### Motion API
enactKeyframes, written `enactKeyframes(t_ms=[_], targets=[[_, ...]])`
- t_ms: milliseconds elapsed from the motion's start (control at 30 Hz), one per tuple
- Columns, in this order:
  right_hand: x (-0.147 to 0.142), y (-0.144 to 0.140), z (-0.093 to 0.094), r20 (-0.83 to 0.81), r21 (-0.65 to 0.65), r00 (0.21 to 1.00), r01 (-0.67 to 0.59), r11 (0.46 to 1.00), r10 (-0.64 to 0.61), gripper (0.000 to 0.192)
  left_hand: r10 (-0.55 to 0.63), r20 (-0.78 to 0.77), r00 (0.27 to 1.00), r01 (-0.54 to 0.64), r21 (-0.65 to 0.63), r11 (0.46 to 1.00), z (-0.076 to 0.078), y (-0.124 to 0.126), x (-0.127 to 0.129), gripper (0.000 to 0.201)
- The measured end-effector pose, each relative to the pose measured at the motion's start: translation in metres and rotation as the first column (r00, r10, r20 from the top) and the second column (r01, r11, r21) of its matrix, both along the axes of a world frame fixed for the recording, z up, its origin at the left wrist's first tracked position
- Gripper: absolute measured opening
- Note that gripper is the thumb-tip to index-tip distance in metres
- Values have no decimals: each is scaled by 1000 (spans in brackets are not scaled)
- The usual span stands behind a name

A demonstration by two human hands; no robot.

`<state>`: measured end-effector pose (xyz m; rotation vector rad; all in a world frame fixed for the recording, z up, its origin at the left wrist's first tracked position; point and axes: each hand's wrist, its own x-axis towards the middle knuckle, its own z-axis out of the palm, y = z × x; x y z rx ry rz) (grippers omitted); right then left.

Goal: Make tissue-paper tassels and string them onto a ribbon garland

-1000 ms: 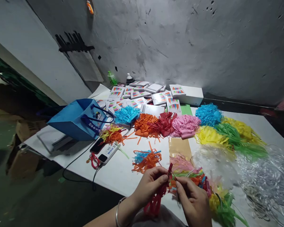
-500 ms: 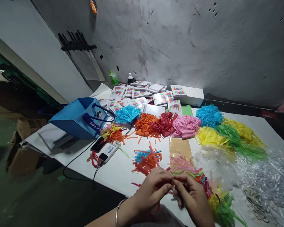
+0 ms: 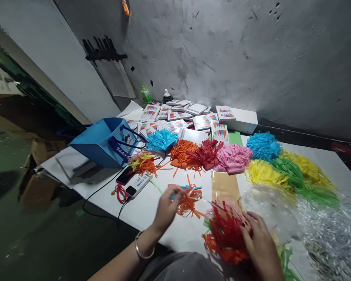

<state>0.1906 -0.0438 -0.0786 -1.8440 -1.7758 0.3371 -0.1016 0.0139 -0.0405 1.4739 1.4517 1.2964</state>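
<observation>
White sheeting covers the work table (image 3: pixel 152 210), which stands against a scuffed grey wall (image 3: pixel 236 58).

Fingertips of the left hand (image 3: pixel 167 206) are pinched together on the small loose heap of orange and blue paper fringe strips (image 3: pixel 188 199) lying on the table just ahead of the person; a silver bangle (image 3: pixel 140 249) circles that wrist. The right hand (image 3: pixel 259 244) lies with its fingers spread and curled over the red fringed paper tassel (image 3: pixel 226 232), pressing on it rather than closing around it. That tassel sits at the near table edge on top of a string of mixed-colour tassels.

Farther back runs a row of fringe piles: turquoise (image 3: pixel 161 139), orange (image 3: pixel 183 151), dark red (image 3: pixel 207 153), pink (image 3: pixel 233 158), then blue, yellow and green. Clear plastic wrap (image 3: pixel 324 226) bunches at the right. A blue paper gift bag (image 3: pixel 105 141) lies tipped on the left, near a phone on a cable (image 3: pixel 125 176). White printed packets (image 3: pixel 175 117) are stacked by the wall.
</observation>
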Motion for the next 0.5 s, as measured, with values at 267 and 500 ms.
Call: enactKeyframes(t_ms=[267,500], targets=[[-70,0,11,-423,-13,868,-292,956,259,35,-488,-93,868,489,-11,872,-35,-16,56,21],[-57,-15,-17,-551,-174,834,-137,975,19,44,-334,-689,643,195,-274,942,-93,61,26,16]])
